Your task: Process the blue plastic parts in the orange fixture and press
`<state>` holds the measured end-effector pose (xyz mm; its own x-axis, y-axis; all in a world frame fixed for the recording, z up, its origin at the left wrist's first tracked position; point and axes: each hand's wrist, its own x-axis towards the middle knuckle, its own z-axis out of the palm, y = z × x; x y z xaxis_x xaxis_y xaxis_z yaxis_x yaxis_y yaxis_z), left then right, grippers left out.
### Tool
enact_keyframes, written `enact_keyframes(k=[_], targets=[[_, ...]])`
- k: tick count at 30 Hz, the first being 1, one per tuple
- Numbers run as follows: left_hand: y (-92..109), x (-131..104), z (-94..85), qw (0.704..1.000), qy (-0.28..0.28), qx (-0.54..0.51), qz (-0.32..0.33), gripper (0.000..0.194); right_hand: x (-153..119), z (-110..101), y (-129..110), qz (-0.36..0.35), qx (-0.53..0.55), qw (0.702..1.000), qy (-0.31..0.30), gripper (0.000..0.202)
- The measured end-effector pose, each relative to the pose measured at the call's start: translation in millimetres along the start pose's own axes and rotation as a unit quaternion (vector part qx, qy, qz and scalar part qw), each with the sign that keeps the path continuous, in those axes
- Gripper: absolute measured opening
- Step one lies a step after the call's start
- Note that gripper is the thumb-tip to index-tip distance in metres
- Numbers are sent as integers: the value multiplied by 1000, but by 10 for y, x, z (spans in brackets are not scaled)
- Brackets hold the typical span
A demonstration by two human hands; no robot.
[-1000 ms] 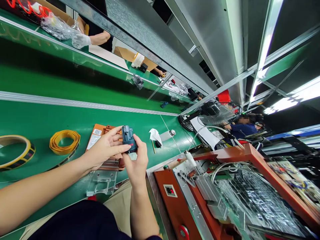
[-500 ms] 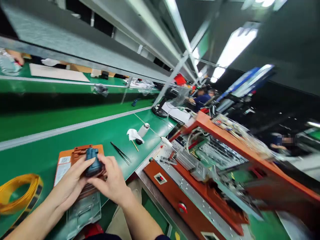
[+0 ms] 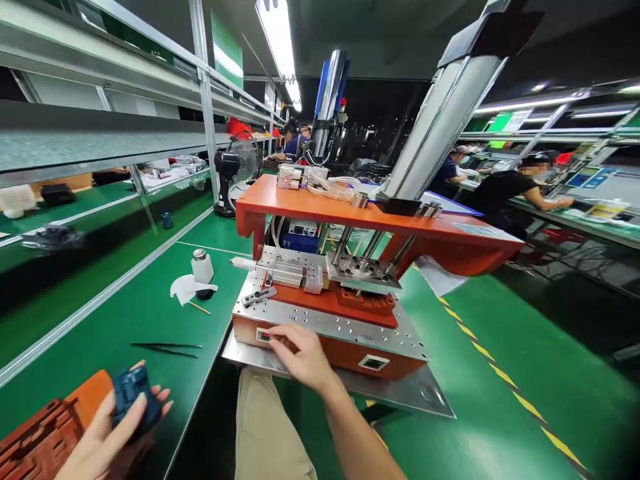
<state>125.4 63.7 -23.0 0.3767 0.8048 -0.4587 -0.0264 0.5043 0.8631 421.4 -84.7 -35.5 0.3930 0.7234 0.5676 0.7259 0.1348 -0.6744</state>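
Observation:
A dark blue molded part (image 3: 131, 395) is in my left hand (image 3: 117, 427), fingers wrapped round it, above the green bench. Beside that hand lies an orange-brown fixture block (image 3: 45, 437). My right hand (image 3: 300, 353) reaches to the front of an orange press machine (image 3: 325, 207), its thumb and forefinger close to a small switch with a red light (image 3: 263, 335). Those fingers are bent and apart, with nothing seen between them. Under the machine's raised metal plate (image 3: 365, 272) sits another orange-brown block (image 3: 367, 303).
Black tweezers (image 3: 167, 347), a white bottle (image 3: 202, 267), a white cloth (image 3: 184, 288) and a wooden stick (image 3: 200, 308) lie on the bench. A black fan (image 3: 227, 175) stands behind. Shelving runs along the left. People sit at benches at the far right.
The view has swung right towards the machine. My right hand has left the blue part and moved to the machine's front switch. My left hand still holds the part, now away from the fixture block.

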Motion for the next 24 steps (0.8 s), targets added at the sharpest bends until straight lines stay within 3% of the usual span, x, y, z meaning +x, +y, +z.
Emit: enact_keyframes(k=[3,5,9,13,16,18,24], targets=[[-25,127,299,991,-34,92,89,82,-79,-469,144,-31,-64,994,77,15],[-18,250,448,967,-67,177,171,78,-133,-745,273,-27,-109,988,103,16],[-4,520,602,866,-179,378,273,60,-244,-1109,570,16,-180,973,142,25],[-53,717,713,759,-292,485,322,52,-307,-1151,743,87,-202,961,167,38],[-119,830,799,698,-358,525,328,51,-294,-1092,775,111,-227,950,186,46],[-175,915,826,680,-379,531,335,54,-273,-1067,791,107,-243,946,185,49],[-275,1129,754,668,-408,511,354,61,-246,-1062,856,130,-270,935,191,50]])
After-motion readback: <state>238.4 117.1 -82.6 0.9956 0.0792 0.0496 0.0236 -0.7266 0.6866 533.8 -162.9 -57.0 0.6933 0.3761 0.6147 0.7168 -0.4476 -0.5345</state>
